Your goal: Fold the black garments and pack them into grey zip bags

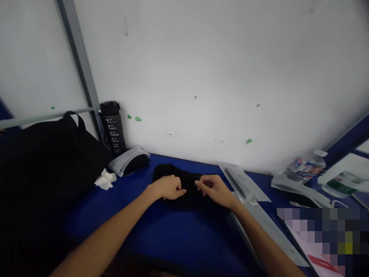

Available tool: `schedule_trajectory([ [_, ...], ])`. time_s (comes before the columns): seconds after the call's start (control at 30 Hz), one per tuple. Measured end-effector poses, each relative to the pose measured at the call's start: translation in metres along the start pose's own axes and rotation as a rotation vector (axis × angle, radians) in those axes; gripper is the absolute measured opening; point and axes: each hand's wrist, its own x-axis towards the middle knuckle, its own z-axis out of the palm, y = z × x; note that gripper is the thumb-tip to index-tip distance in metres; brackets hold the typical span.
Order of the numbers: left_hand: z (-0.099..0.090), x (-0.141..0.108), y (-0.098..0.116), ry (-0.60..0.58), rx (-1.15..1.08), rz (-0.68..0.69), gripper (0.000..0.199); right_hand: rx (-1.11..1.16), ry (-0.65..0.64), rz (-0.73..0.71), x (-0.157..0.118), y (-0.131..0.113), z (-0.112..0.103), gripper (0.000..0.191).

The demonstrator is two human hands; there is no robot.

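A soft black cloth item (pixel 191 182) lies on the blue table in front of me; its dark folds hide its exact kind. My left hand (pixel 170 187) rests on its left part, fingers curled in and closed on the fabric. At the right part, my right hand (pixel 215 189) has its thumb and fingers drawn together in a pinch on the cloth. A small gap separates the two hands, with black fabric between them. The undersides of both hands are out of sight.
A black bag (pixel 57 161) fills the left side, near a crumpled tissue (pixel 105 179). At the wall stand a dark water bottle (pixel 113 127) and a pouch with a black item (pixel 129 161). To the right are a flat pouch (pixel 245 182), another pouch (pixel 301 192) and a clear plastic bottle (pixel 305 167).
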Motion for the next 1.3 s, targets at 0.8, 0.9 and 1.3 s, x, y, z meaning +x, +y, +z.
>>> schedule_trajectory([
  [0.8,0.021,0.018,-0.009,0.365,0.219,0.088,0.029,-0.468,0.010,-0.047,-0.001,0.007,0.034,0.021],
  [0.9,0.021,0.018,-0.010,0.346,0.207,0.079,0.027,-0.465,-0.006,-0.055,-0.002,0.007,0.034,0.021],
  [1.3,0.025,0.016,-0.011,0.438,0.276,0.150,0.027,-0.491,-0.044,-0.046,0.000,0.005,0.034,0.018],
])
